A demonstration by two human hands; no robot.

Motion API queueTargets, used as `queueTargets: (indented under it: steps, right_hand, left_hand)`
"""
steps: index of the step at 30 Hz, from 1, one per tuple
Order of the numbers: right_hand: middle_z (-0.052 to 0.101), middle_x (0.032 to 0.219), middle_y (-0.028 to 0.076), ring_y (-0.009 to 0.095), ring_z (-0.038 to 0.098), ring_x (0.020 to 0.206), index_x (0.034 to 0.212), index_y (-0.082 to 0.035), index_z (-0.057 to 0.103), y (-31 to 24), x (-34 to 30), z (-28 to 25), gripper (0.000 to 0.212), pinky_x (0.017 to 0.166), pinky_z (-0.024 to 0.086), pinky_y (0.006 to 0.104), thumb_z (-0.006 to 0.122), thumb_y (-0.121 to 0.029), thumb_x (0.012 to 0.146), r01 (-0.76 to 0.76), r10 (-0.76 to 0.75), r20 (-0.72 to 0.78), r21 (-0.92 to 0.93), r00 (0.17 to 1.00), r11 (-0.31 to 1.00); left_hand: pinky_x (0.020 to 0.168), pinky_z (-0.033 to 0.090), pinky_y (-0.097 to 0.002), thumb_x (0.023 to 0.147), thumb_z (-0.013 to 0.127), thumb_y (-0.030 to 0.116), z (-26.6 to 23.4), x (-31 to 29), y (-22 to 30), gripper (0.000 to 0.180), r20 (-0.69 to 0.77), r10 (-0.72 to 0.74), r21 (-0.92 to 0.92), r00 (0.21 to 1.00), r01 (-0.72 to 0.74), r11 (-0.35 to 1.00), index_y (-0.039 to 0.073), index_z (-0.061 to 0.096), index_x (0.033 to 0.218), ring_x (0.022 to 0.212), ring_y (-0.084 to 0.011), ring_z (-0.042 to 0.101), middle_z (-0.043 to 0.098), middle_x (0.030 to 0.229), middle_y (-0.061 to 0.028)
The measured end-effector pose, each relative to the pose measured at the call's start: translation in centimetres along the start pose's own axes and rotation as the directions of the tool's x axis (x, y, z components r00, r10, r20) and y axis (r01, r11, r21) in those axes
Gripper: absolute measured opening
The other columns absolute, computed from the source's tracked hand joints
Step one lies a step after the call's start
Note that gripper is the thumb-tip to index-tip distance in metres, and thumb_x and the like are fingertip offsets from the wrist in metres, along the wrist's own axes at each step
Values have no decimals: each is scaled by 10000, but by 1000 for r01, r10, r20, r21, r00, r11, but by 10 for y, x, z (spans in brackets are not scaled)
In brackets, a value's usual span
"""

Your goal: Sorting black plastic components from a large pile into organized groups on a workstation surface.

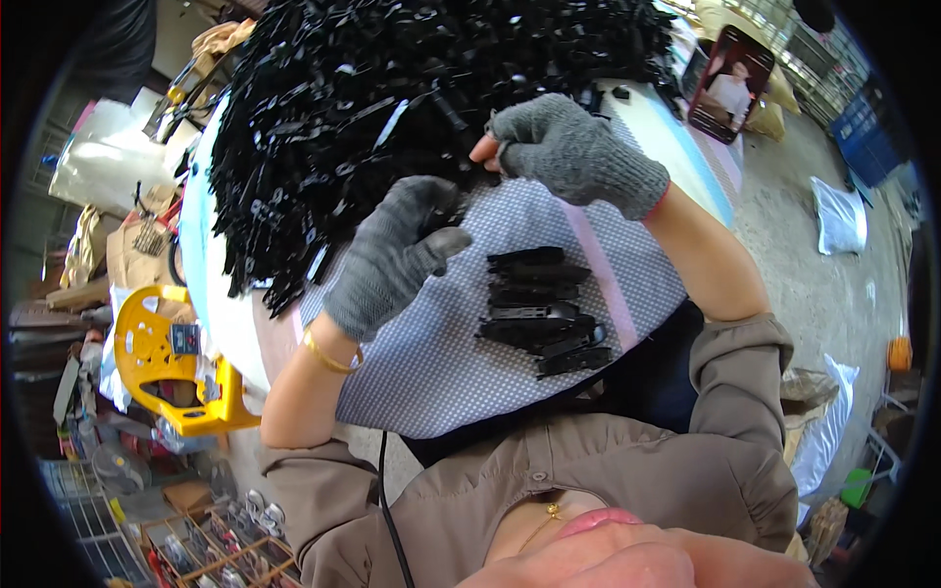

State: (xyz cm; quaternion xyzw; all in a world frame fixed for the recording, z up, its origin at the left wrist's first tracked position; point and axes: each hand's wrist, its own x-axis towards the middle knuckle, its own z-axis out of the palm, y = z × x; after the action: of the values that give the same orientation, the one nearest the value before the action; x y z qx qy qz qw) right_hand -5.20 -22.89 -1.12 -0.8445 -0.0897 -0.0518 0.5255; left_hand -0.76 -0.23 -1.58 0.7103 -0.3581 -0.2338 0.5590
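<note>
A large heap of small, glossy black plastic parts (323, 108) covers the far side of the table. At its near edge, my left hand (392, 260), in a grey knit glove, has its fingers bent toward the parts and its thumb apart from them. Opposite it, my right hand (578, 152), in a fingerless grey glove, is closed with its bare fingertips pressed together against the heap's edge. What those fingertips hold, if anything, I cannot make out. Closer to my body, several long black plastic parts (539, 312) lie in a rough stacked row.
A patterned grey cloth with a pink stripe (412, 392) covers the near table. At the far right a phone (727, 86) stands propped up with its screen lit. A yellow plastic chair (147, 343) is at the left, and a black cable (387, 500) hangs beside my left sleeve.
</note>
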Motion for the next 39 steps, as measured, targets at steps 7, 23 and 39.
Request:
queueTargets:
  steps: [7, 23, 39]
  right_hand:
    - [646, 776, 36, 66, 555, 662, 947, -33, 665, -7, -4, 7, 159, 605, 467, 223, 639, -116, 814, -126, 109, 88, 230, 990, 965]
    - [658, 824, 80, 137, 643, 811, 903, -8, 661, -15, -9, 12, 130, 749, 528, 272, 632, -66, 790, -129, 125, 42, 104, 991, 986]
    - [626, 912, 113, 194, 617, 857, 948, -14, 627, -11, 0, 44, 592, 829, 494, 333, 376, -547, 901, -269, 206, 187, 427, 960, 864]
  left_hand:
    - [638, 475, -199, 790, 693, 222, -3, 7, 0, 345, 66, -220, -51, 973, 224, 973, 8, 621, 1050, 706, -73, 562, 646, 824, -44]
    - [466, 418, -139, 862, 608, 262, 0, 5, 3, 337, 38, -214, -3, 976, 214, 977, 30, 604, 1106, 541, -26, 530, 606, 673, -8]
    - [606, 480, -259, 881, 562, 223, 30, 8, -6, 238, 53, 59, 182, 997, -68, 981, 13, 625, 972, 668, -148, 587, 636, 769, -66]
